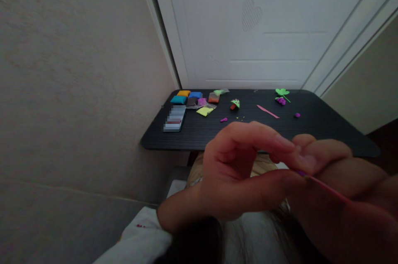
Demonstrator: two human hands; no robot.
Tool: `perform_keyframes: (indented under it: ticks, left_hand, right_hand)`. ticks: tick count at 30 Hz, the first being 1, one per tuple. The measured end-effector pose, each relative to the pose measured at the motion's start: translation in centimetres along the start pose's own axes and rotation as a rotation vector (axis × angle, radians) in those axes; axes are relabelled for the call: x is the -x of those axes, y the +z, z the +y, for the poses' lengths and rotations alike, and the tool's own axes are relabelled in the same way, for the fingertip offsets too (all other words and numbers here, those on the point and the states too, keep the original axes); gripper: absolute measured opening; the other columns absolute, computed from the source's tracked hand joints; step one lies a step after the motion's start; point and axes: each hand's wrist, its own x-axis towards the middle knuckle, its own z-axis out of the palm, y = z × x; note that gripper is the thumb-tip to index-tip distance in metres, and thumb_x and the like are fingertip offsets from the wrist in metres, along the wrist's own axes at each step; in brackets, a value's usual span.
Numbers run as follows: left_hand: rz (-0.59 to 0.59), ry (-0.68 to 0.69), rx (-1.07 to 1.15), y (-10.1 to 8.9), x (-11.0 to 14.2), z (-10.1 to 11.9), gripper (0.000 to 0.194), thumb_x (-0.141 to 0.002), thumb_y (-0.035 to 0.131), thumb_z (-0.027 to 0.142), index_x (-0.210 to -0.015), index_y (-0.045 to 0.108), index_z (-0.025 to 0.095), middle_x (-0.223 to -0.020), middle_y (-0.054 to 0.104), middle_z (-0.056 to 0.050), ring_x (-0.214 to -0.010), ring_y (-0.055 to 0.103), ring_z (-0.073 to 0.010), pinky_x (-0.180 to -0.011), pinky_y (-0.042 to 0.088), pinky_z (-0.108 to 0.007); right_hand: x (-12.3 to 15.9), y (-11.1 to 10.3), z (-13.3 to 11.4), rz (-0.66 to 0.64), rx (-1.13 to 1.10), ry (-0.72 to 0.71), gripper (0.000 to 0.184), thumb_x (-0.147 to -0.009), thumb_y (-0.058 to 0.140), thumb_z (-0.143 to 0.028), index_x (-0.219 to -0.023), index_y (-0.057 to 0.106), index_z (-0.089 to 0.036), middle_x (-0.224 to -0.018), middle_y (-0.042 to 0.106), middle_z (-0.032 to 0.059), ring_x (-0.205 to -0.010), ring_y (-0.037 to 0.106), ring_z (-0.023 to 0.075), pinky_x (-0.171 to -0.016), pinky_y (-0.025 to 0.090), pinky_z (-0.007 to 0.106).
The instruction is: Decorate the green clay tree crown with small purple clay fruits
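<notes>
Curling, the left hand pinches purple clay beside the right hand.

We record a dark table mid-frame. Around centre we find coloured packets and a pixelated slab; right of centre, a green-capped figure, a pink tool, a green clover shape and purple pieces.

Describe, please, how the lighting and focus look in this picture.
Head view: dim light overall; the left hand and right hand look soft, the right's lower part deeply shadowed; the door splays toward the top; the phone-like object is pixelated.
</notes>
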Motion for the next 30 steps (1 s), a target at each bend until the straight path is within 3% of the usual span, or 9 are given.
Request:
perform_keyframes:
  ticks: [8, 20, 25, 30]
  left_hand:
    - [-0.030, 0.030, 0.061, -0.1, -0.3, 0.0, 0.025, -0.071, 0.062, 0.014, -0.092, 0.054, 0.025, -0.070, 0.058, 0.005, -0.070, 0.060, -0.0094, -0.068, 0.051, -0.023]
    - [-0.014, -0.020, 0.057, -0.4, -0.1, 0.3, 0.028, -0.070, 0.062, 0.012, -0.095, 0.058, 0.025, -0.070, 0.058, 0.003, -0.070, 0.058, -0.0101, -0.068, 0.050, -0.024]
    - [-0.009, -0.034, 0.056, -0.3, -0.1, 0.3, 0.028, -0.069, 0.063, 0.012, -0.094, 0.058, 0.025, -0.070, 0.059, 0.003, -0.070, 0.059, -0.0106, -0.069, 0.050, -0.025]
    - [-0.002, -0.055, 0.149, -0.1, 0.0, 0.2, 0.028, -0.069, 0.062, 0.009, -0.093, 0.057, 0.022, -0.071, 0.060, 0.004, -0.073, 0.059, -0.0098, -0.070, 0.051, -0.024]
  right_hand:
    - [0.1, 0.1, 0.1, 0.041, -0.010, 0.016, 0.027, -0.075, 0.057, -0.022, -0.052, 0.042, -0.026, -0.049, 0.056, -0.0055, -0.060, 0.055, 0.0131, -0.071, 0.049, 0.031]
    - [-0.4, -0.5, 0.0, -0.109, 0.039, -0.037, 0.025, -0.075, 0.056, -0.021, -0.055, 0.043, -0.026, -0.053, 0.058, -0.0056, -0.060, 0.054, 0.0129, -0.072, 0.050, 0.031]
    - [-1.0, 0.3, -0.2, -0.075, 0.081, -0.067, 0.028, -0.077, 0.054, -0.025, -0.052, 0.041, -0.025, -0.044, 0.052, -0.0044, -0.054, 0.054, 0.0117, -0.064, 0.050, 0.027]
    - [-1.1, 0.7, -0.2, 0.002, 0.008, -0.001, 0.030, -0.077, 0.053, -0.032, -0.051, 0.040, -0.025, -0.038, 0.046, -0.0039, -0.045, 0.050, 0.0122, -0.054, 0.049, 0.028]
